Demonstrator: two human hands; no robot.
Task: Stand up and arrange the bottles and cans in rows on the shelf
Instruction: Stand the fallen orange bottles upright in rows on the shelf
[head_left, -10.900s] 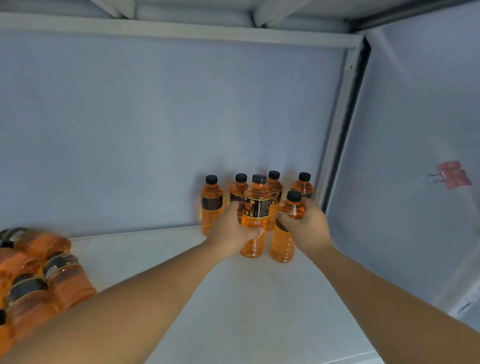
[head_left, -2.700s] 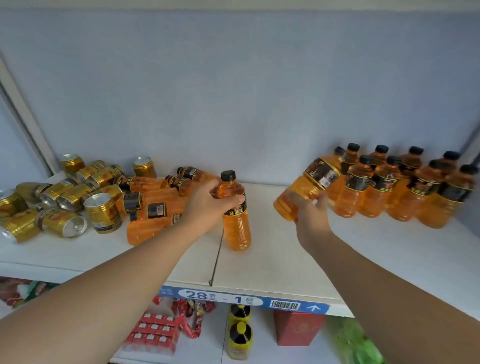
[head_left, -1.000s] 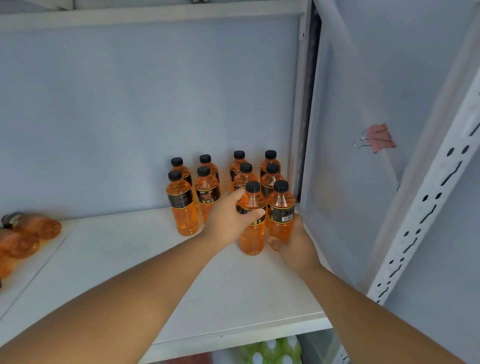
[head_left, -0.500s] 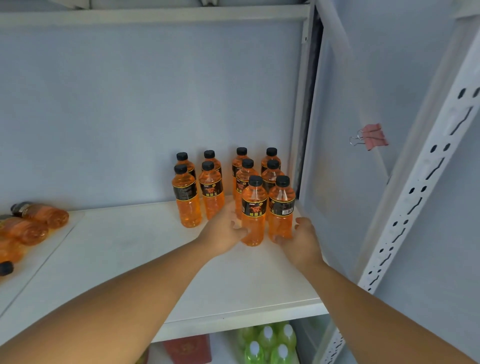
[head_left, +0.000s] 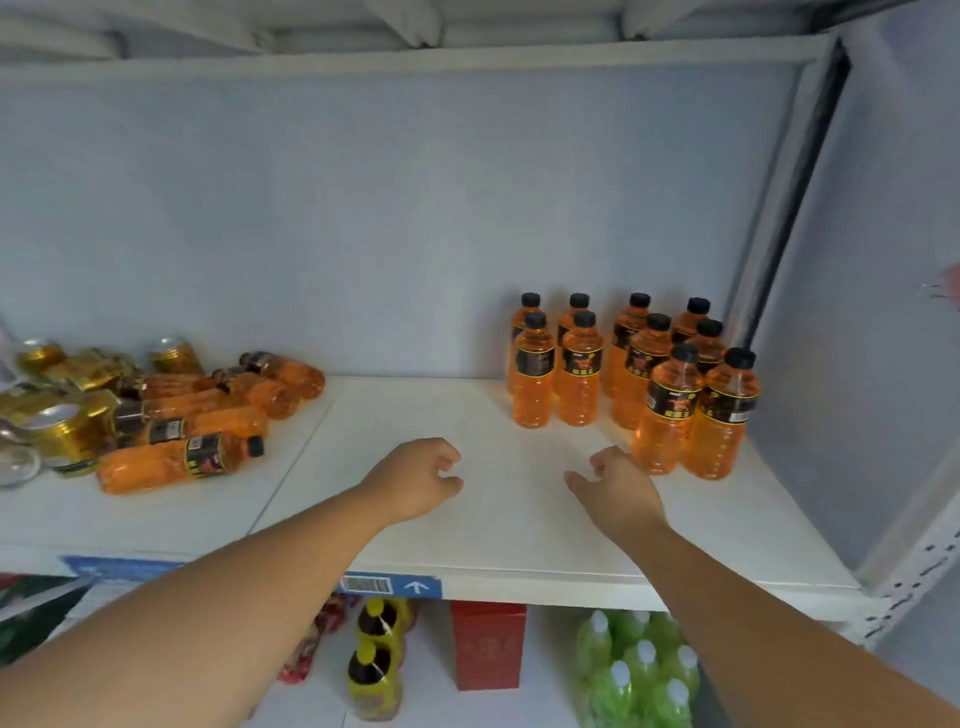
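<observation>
1. Left hand held empty over the white shelf, fingers loosely curled, forearm stretched in from the lower left.
2. Right hand likewise empty and loosely spread, thumb pointing left, fingertips just beside the front-most standing bottle; touching or not, cannot tell.
3. Ten upright orange bottles with black caps grouped at the right end of the shelf: back row of four against the rear wall, a second row of four in front, two more nearest the shelf front beside the right side panel.
4. Fallen orange bottles heaped on their sides at the left end, mixed with gold cans, some cans lying, a few upright at the back.
5. Wide bare stretch of shelf between heap and standing group, both hands inside it.
6. Front edge carrying a blue price strip; below, green bottles, a red box and yellow-capped dark bottles.
</observation>
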